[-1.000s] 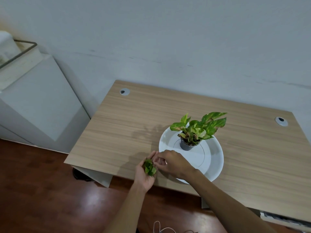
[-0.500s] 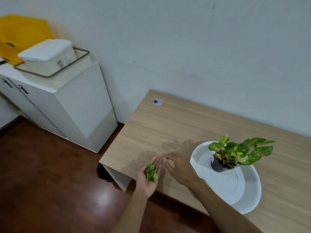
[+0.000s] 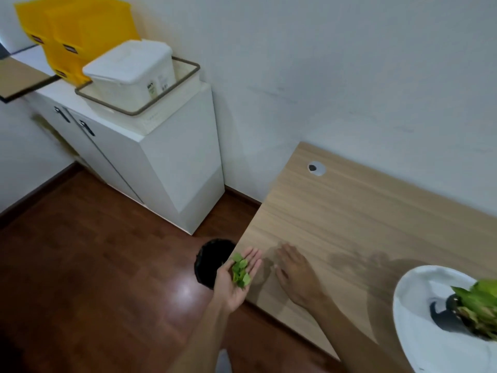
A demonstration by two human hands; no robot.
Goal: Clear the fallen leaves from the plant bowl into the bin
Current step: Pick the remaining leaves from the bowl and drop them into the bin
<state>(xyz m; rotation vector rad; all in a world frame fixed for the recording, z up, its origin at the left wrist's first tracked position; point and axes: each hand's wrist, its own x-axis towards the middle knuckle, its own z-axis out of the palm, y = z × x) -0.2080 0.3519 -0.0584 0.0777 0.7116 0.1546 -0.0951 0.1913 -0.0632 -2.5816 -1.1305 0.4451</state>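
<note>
1. The left hand (image 3: 236,278) is turned palm up and cupped open, fingers spread, with a small heap of green fallen leaves (image 3: 240,271) lying loose in it; nothing pins them down.
2. The right hand (image 3: 294,273) is flat and open, palm down, low over the desk (image 3: 349,211) near its corner, holding nothing. The two hands are near each other but apart.
3. The black bin (image 3: 212,262) stands on the floor just beyond the left fingertips, partly tucked against the desk's corner. As I judge it, the leaves are nearly over it but not yet dropped.
4. Risk: the leaves are light and unheld, so a quick tip or a swing of the arm could scatter some onto the dark wood floor (image 3: 94,265) rather than into the bin's mouth.
5. Risk: the desk edge overhangs part of the bin opening, or seems to. Tipping from above the desk side could leave leaves on the tabletop or down the gap.
6. Risk: a leaf may cling to the palm and need brushing off with the free hand.
7. Further out, the white plant bowl (image 3: 419,332) sits at the desk's right, cut off by the frame, with the potted plant (image 3: 476,305) in it. I cannot tell whether any leaves remain there.
8. A white cabinet (image 3: 161,162) stands left of the desk, bearing a white lidded box (image 3: 131,71) and yellow crates (image 3: 72,28); well clear of the bin.
</note>
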